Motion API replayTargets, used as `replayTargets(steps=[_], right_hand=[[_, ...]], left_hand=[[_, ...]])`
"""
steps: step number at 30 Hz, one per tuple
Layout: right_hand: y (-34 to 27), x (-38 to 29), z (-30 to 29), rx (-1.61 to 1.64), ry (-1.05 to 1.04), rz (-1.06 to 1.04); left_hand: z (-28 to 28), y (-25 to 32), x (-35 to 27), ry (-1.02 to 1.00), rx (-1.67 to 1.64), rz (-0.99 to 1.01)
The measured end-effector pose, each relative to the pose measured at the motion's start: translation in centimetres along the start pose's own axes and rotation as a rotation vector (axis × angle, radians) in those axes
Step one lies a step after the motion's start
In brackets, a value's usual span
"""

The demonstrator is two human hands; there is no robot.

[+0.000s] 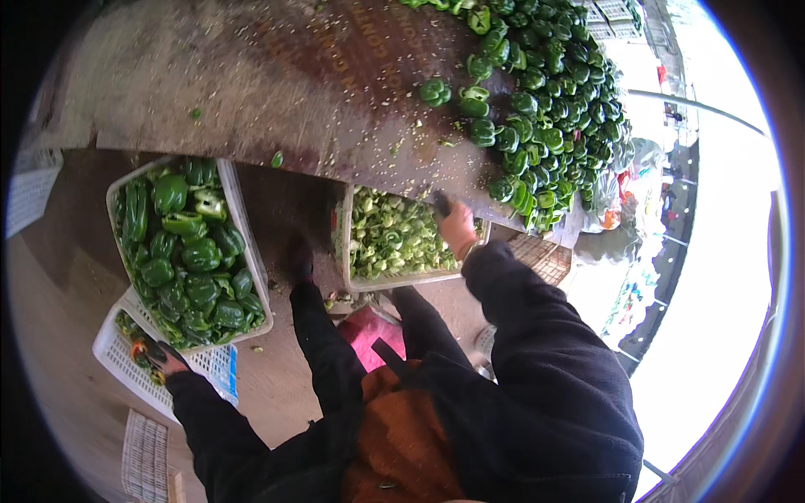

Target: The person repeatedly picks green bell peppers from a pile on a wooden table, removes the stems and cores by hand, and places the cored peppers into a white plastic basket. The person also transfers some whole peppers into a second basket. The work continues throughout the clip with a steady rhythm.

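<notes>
My left hand (166,361), its fingers dark as if covered, reaches into a white plastic crate (207,368) at the lower left. Its fingertips are at an orange-and-green bell pepper (138,352); whether they grip it is unclear. My right hand (457,225) is at the near edge of the wooden table (251,113), over a crate (405,281) filled with pale green pepper cores (393,236). Something dark covers its fingers, and what they hold, if anything, is hidden. A large heap of green bell peppers (553,113) lies on the table's right part.
A crate heaped with green bell peppers (201,254) stands left of my legs, overlapping the white crate. Seeds and scraps litter the tabletop. Below are a pink seat-like object (371,333) and a brown crate (544,258). Another white crate (31,188) is at far left.
</notes>
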State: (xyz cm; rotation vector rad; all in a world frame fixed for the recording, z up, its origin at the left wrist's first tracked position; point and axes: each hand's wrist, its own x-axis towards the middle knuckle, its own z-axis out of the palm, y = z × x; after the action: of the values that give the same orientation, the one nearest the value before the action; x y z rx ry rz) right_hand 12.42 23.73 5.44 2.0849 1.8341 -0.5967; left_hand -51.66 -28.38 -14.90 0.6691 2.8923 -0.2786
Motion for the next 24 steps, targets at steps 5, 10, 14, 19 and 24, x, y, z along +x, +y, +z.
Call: replayTargets(steps=[5, 10, 14, 19, 24], right_hand=[[3.0, 15.9, -7.4, 0.069, 0.596, -0.039], [4.8, 30.8, -12.1, -0.005, 0.142, -0.063], [5.5, 33.2, -10.8, -0.058, 0.178, -0.202], [6.9, 25.9, -12.5, 0.058, 0.446, -0.410], [8.3, 18.4, -13.5, 0.657, 0.141, -0.626]], left_hand=[[-8.0, 8.4, -13.1, -0.214, -0.839, -0.027], [-15.8, 22.2, -23.4, -0.657, -0.794, -0.327], [-21.2, 35.0, -28.4, -0.550, -0.534, 0.355], [-23.3, 52.9, -30.2, -0.680, -1.056, 0.718], [-26.0, 69.2, -29.4, -1.312, -1.676, 0.125]])
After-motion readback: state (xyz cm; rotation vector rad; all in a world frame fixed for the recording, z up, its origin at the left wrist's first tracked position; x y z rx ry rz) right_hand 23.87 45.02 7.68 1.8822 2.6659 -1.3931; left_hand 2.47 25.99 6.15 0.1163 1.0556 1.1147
